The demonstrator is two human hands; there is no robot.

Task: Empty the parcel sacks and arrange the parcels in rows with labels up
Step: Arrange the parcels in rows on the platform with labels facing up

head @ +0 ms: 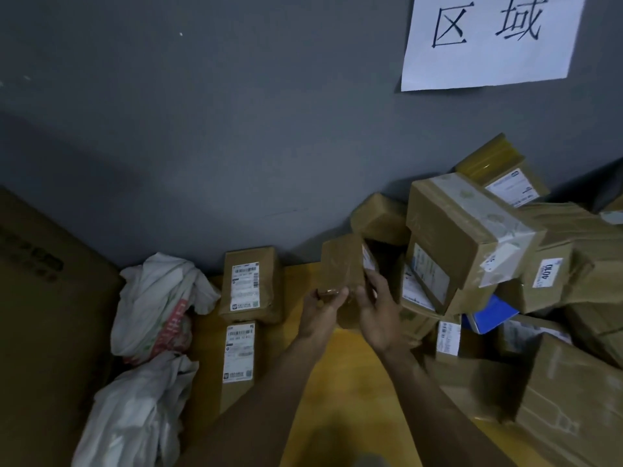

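Note:
I hold a small brown taped parcel (342,264) upright in the middle of the view, above the yellow surface (333,399). My left hand (322,310) grips its lower left edge and my right hand (376,308) grips its right side. A white label shows on the parcel's right face, turned sideways. Two brown parcels lie labels up in a column to the left, the far parcel (251,284) and the near parcel (239,355). A jumbled heap of brown parcels (472,230) fills the right side. Crumpled white sacks (158,308) lie on the left.
A large brown carton (43,315) stands at the far left. A grey wall (236,129) runs behind everything, with a white paper sign (488,38) taped on it. A blue item (492,315) sticks out under the heap. A second white sack (135,416) lies nearer me.

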